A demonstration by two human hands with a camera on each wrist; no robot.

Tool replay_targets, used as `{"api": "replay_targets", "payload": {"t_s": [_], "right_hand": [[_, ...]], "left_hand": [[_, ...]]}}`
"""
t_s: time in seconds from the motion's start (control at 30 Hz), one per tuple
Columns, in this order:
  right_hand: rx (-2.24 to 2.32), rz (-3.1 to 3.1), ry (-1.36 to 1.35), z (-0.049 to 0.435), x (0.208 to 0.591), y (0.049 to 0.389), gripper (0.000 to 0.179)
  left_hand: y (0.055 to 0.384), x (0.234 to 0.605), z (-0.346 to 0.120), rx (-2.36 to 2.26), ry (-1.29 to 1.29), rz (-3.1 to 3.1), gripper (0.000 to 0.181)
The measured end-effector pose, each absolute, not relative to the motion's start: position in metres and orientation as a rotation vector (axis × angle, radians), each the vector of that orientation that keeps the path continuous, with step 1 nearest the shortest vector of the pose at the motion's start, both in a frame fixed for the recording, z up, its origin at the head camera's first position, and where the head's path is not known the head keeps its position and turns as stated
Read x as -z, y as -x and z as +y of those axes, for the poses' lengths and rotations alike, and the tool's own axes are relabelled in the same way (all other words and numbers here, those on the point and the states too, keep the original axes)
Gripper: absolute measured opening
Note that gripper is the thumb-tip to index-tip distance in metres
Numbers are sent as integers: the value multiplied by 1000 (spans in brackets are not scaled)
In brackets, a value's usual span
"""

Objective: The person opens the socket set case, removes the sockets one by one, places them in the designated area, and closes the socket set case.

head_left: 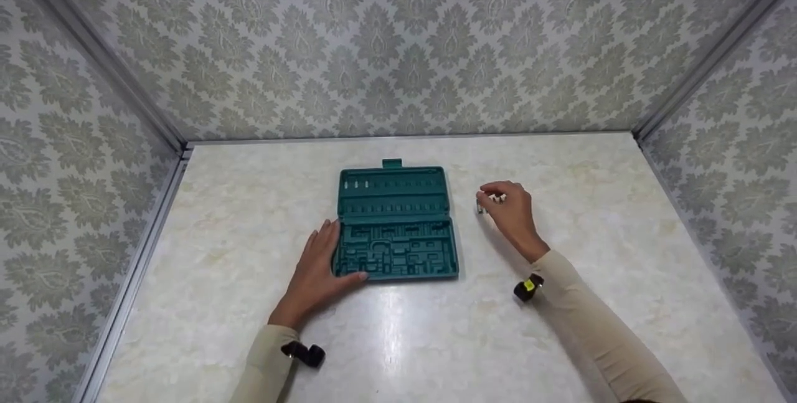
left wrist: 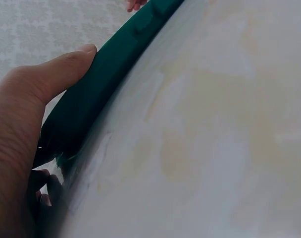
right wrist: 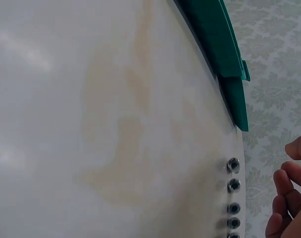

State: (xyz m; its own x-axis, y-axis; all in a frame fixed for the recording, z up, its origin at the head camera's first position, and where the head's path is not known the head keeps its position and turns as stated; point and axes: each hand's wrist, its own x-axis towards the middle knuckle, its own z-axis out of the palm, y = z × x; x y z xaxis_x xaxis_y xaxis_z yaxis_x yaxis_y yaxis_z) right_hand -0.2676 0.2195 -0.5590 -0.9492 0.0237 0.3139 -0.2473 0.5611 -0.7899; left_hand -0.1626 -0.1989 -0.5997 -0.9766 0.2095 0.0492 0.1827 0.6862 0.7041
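Note:
A green plastic socket case lies unfolded on the table, its moulded slots facing up. Three small silver sockets sit in the far left slots. My left hand rests against the near left corner, thumb along the front edge and fingers along the left side. In the left wrist view the thumb touches the case's wall. To the right of the case, my right hand is over several upright metal sockets in a row. Its fingers bend loosely, with a gap between thumb and forefinger.
The pale marbled table extends on all sides of the case. Patterned wall panels enclose the back and both sides. Each wrist carries a small black camera, one on the left and one on the right.

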Motion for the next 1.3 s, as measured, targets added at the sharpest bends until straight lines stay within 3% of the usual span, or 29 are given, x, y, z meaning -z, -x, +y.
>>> {"api": "replay_targets", "payload": {"t_s": [0.57, 1.3], "right_hand": [[-1322, -2624, -567, 146, 549, 289, 23], [-1346, -2740, -744, 88, 551, 314, 28]], "left_hand": [[163, 603, -197, -1168, -334, 2870, 127], [163, 602, -197, -1145, -335, 2888, 128]]}}
